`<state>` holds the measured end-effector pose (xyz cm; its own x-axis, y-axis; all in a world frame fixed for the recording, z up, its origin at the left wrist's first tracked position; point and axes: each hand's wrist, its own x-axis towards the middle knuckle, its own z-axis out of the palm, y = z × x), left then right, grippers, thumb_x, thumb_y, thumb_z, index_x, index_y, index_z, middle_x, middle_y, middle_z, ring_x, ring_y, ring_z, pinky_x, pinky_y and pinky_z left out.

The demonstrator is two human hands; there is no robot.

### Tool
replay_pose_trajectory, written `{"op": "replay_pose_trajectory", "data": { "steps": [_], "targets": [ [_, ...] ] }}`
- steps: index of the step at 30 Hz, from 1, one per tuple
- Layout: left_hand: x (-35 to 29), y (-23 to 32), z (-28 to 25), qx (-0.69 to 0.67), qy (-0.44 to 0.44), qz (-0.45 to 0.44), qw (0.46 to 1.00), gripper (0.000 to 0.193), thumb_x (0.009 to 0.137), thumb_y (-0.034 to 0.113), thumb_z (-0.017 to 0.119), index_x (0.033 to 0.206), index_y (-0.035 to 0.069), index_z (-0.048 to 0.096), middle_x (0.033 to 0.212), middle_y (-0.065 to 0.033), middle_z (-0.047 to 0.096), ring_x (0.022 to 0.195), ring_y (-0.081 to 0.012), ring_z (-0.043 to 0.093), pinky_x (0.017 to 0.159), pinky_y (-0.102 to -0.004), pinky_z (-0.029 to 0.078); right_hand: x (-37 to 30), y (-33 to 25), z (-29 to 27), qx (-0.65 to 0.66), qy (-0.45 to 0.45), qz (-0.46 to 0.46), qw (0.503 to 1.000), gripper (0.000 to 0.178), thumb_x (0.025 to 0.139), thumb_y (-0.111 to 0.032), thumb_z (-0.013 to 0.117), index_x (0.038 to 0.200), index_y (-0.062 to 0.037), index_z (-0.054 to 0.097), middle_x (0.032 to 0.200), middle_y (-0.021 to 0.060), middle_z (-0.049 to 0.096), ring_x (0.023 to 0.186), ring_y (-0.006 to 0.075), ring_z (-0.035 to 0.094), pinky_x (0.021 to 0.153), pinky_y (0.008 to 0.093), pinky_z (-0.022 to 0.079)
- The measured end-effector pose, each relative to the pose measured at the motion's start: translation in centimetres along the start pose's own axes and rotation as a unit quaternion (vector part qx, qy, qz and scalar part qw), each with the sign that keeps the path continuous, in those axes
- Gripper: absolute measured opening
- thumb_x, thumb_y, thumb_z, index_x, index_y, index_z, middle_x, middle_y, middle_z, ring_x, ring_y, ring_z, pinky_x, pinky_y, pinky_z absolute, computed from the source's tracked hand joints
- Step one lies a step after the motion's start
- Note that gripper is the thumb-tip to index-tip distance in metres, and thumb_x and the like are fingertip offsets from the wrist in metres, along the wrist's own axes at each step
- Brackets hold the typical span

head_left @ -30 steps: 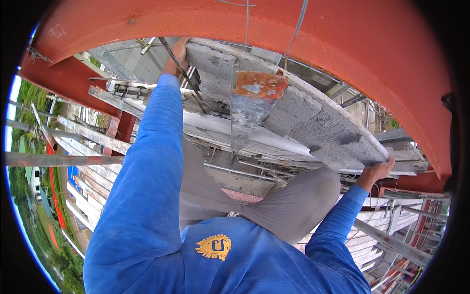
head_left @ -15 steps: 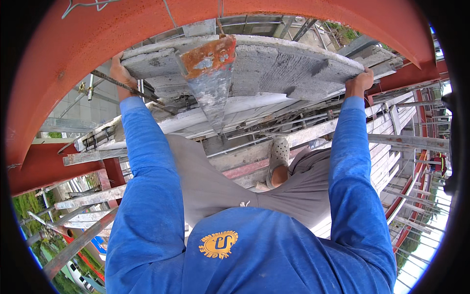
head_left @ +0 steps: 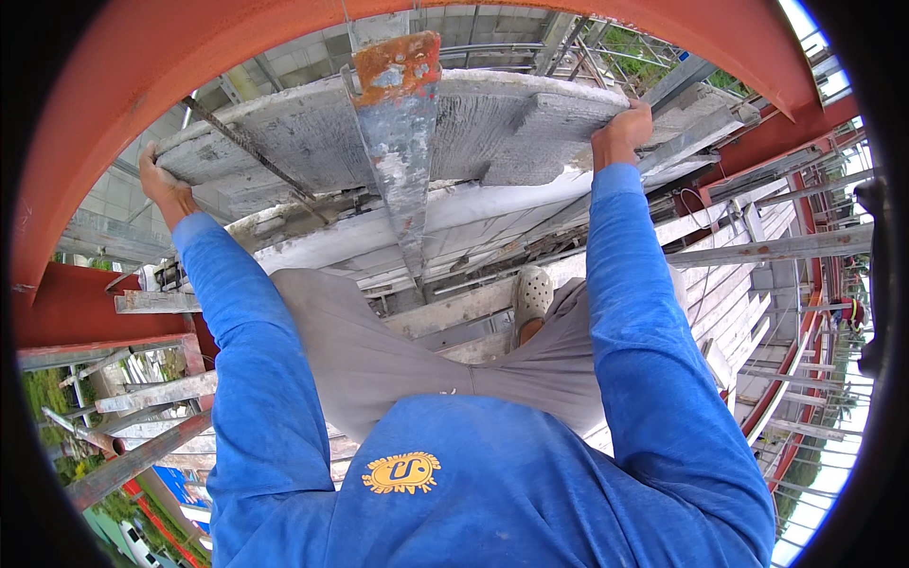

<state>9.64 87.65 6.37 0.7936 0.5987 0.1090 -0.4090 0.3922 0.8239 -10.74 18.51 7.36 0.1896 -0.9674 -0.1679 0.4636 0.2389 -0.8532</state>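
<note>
A long grey board (head_left: 294,133), rough and crusted with cement, spans the space in front of me. My left hand (head_left: 166,186) is closed around its left end, and my right hand (head_left: 622,135) grips the upper corner at its right end. Fingers of both hands are partly hidden behind the board. Between my arms an upright metal channel (head_left: 396,133), rusty orange at its top, stands on the near side of the board. A thin rusty rebar (head_left: 248,147) slants across the board's left part, near my left hand.
A red steel beam (head_left: 104,133) arches overhead and down the left. Below the board runs a white ledge (head_left: 473,210). Wooden planks (head_left: 454,310) lie underfoot, by my clog (head_left: 532,295). Scaffold pipes (head_left: 776,248) stand at right; a distant person (head_left: 850,312) is at the far right.
Both hands have shifted left with the board, whose left end now reaches past the rebar. My view has also moved slightly.
</note>
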Motion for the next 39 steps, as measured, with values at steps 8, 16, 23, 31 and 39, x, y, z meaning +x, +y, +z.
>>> {"op": "replay_pose_trajectory", "data": {
  "steps": [8, 16, 23, 31, 39],
  "targets": [
    [3.7, 1.7, -5.8, 0.003, 0.020, 0.053, 0.998, 0.032, 0.095, 0.023, 0.062, 0.106, -0.007, 0.069, 0.101, -0.0186, 0.071, 0.094, -0.0324, 0.070, 0.088, -0.0444, 0.055, -6.2, 2.7, 1.6, 0.045, -0.047, 0.003, 0.998, 0.027, 0.083, -0.023, 0.054, 0.082, -0.0001, 0.069, 0.093, 0.0157, 0.067, 0.082, 0.0350, 0.067, 0.077, 0.0488, 0.055],
    [8.2, 0.5, -12.2, -0.012, 0.048, 0.055, 0.997, 0.029, 0.095, 0.023, 0.064, 0.104, -0.004, 0.068, 0.101, -0.0174, 0.070, 0.094, -0.0320, 0.070, 0.083, -0.0457, 0.057, -9.1, 4.5, 5.0, 0.046, -0.109, -0.035, 0.992, 0.026, 0.088, -0.018, 0.055, 0.080, 0.0017, 0.070, 0.086, 0.0131, 0.064, 0.076, 0.0286, 0.062, 0.070, 0.0447, 0.052],
    [9.6, -0.5, -13.3, -0.006, 0.028, 0.014, 0.999, 0.028, 0.095, 0.022, 0.063, 0.106, -0.003, 0.068, 0.104, -0.0182, 0.070, 0.096, -0.0331, 0.070, 0.087, -0.0469, 0.057, -10.5, 4.9, 4.6, 0.021, -0.087, -0.049, 0.995, 0.027, 0.087, -0.014, 0.054, 0.079, 0.0025, 0.073, 0.089, 0.0163, 0.067, 0.076, 0.0310, 0.065, 0.066, 0.0457, 0.054],
    [9.0, -0.1, -12.1, 0.000, 0.049, 0.016, 0.999, 0.028, 0.094, 0.019, 0.061, 0.105, -0.006, 0.067, 0.104, -0.0201, 0.070, 0.095, -0.0341, 0.070, 0.086, -0.0467, 0.058, -9.9, 6.1, 4.4, -0.085, -0.053, -0.140, 0.985, 0.030, 0.089, -0.010, 0.051, 0.079, 0.0013, 0.077, 0.084, 0.0192, 0.070, 0.071, 0.0289, 0.066, 0.061, 0.0413, 0.054],
    [8.7, 0.1, -11.6, 0.018, 0.069, 0.053, 0.996, 0.029, 0.094, 0.016, 0.059, 0.107, -0.009, 0.067, 0.105, -0.0221, 0.070, 0.097, -0.0351, 0.071, 0.085, -0.0461, 0.059, -11.9, 5.0, 5.1, -0.108, -0.025, -0.304, 0.946, 0.029, 0.084, -0.012, 0.056, 0.090, 0.0057, 0.078, 0.099, 0.0165, 0.071, 0.091, 0.0303, 0.066, 0.085, 0.0403, 0.054]
  ]
}}
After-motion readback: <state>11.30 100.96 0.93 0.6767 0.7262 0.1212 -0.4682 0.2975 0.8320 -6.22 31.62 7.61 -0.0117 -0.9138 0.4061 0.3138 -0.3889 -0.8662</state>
